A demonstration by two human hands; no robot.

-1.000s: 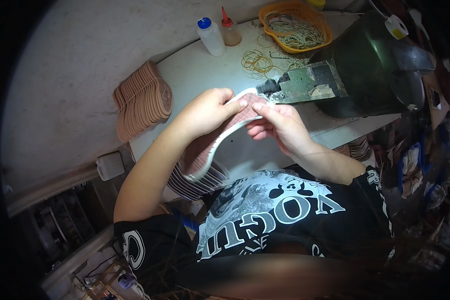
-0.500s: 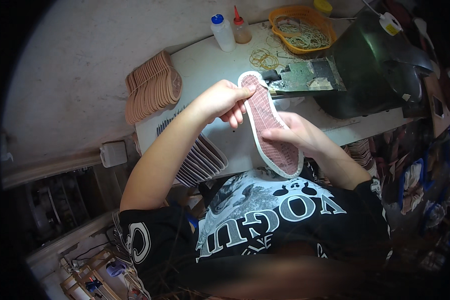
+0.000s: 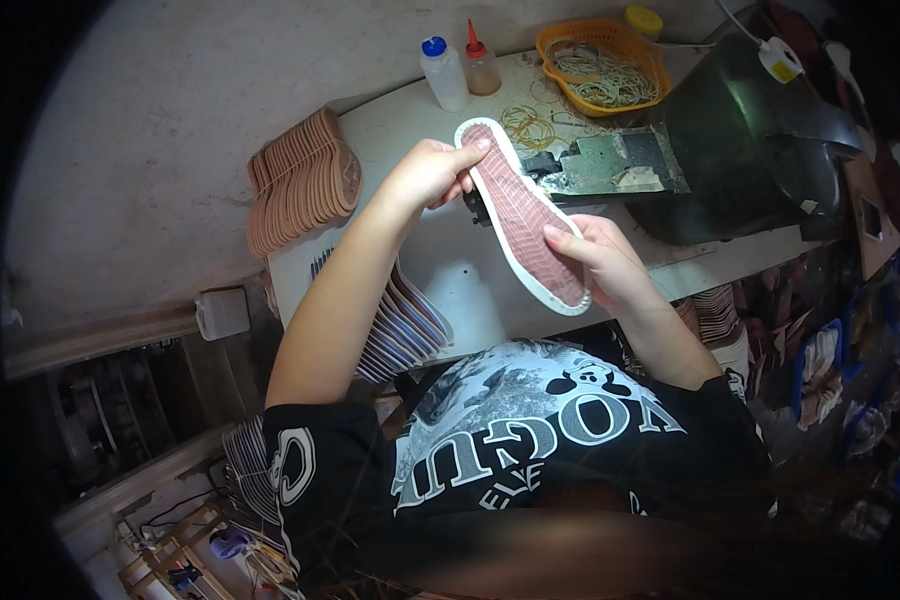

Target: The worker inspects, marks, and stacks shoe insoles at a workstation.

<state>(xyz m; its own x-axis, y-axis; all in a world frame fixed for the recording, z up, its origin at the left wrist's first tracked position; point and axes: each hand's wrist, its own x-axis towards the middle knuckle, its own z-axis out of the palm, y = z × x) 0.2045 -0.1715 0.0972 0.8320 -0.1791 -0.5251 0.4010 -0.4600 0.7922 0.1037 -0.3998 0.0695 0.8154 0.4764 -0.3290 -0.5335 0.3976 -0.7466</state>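
Observation:
A sole-shaped insole with a reddish-pink, line-patterned face and a white border is held up between both hands, over the white table and beside the machine. My left hand pinches its far end, thumb on the pink face and fingers behind. Nearer to me, my right hand grips the wider end along its right edge, thumb lying on the face. The insole's underside and most of the fingers behind it are hidden.
A green machine with a worn flat plate stands right. Bundled tan insoles and a row of dark-edged insoles lie left. Behind are a blue-capped bottle, a red-tipped bottle and an orange basket of bands.
Both hands have shifted the insole away from my body and a little left. Its near end is now clear of my shirt. My hands keep hold of it.

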